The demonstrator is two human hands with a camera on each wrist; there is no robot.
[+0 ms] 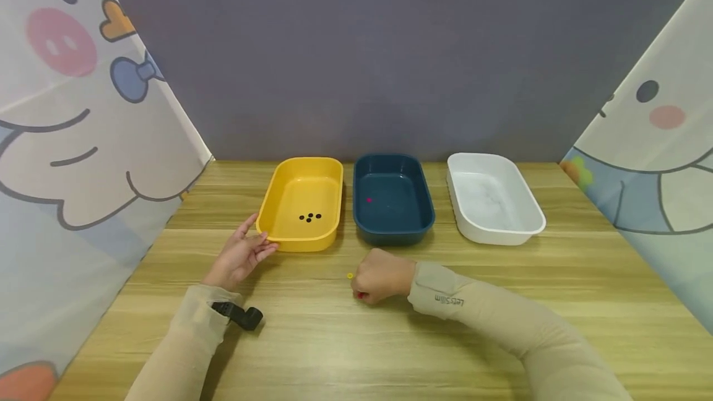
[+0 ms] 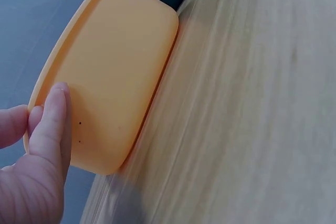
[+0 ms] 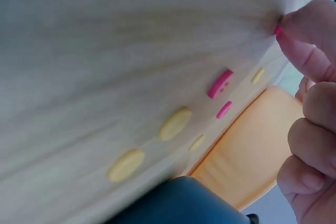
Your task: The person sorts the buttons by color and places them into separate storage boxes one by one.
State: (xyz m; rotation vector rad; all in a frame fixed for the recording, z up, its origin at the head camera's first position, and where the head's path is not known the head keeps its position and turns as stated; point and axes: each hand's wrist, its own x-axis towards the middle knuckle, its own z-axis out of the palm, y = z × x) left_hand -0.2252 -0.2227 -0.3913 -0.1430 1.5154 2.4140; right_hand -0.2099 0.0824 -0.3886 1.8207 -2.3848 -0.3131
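On the wood-grain worktop (image 1: 312,357), the fingers of the right hand (image 1: 383,276) pinch a pink button (image 3: 277,29). Farther back, the fingers of the left hand (image 1: 239,257) pinch the yellow tray (image 1: 306,244) at its rim. Beyond: grey backdrop (image 1: 379,60), flanked by cartoon-printed sheets (image 1: 72,98).

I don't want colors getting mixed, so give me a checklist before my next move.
1. Right hand has a pink button pinched: ok.
2. Left hand holding the yellow tray by its rim: ok.
3. One color in that tray: ok, four black pieces.
4. One color in the blue tray: ok, a single pink piece.
5. White tray contents: cannot tell; pale marks on its floor are unclear.
6. Table cleared: not ok, yellow pieces and more pink buttons lie loose.
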